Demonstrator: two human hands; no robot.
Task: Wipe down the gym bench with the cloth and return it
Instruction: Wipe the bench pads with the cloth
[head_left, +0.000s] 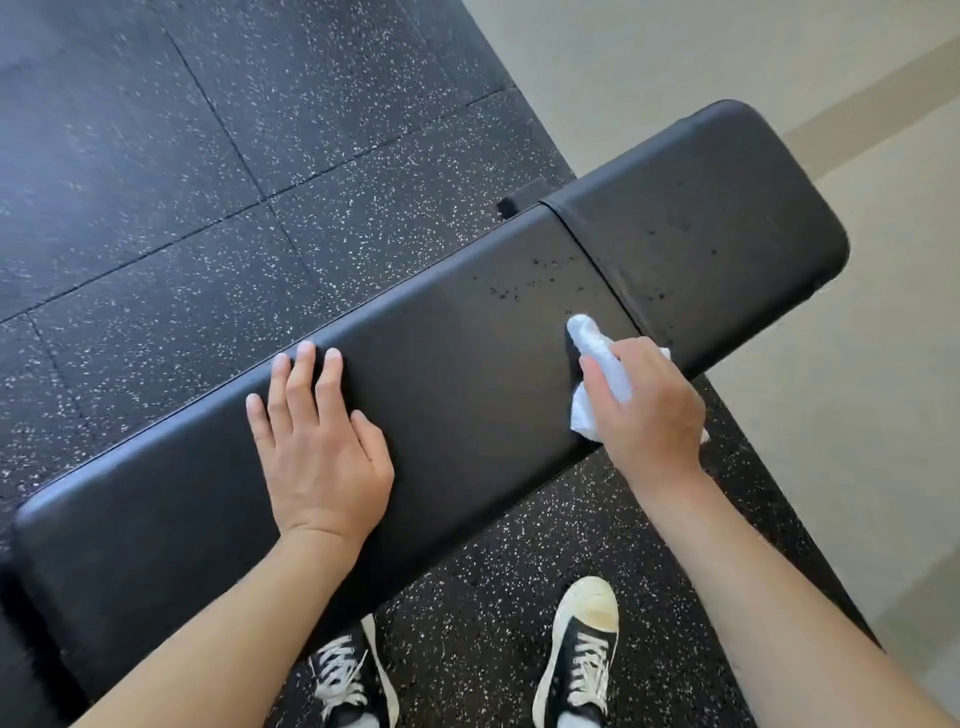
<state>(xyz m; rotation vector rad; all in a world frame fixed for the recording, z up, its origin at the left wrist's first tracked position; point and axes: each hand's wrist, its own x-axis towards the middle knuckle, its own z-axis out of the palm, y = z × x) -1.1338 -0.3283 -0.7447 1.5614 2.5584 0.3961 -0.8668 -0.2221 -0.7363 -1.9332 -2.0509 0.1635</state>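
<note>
1 bench | 1 cloth gripped, right hand | droplets, perhaps dozens

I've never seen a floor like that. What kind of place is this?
Most likely a gym. The black padded bench and the speckled rubber floor tiles are typical of one, and the right hand holds a white cloth on the bench.

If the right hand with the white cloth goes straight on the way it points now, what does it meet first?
The right hand points its crumpled white cloth up-left across the black padded bench. It would probably first reach the small dark droplets near the seam; depth is unclear.
</note>
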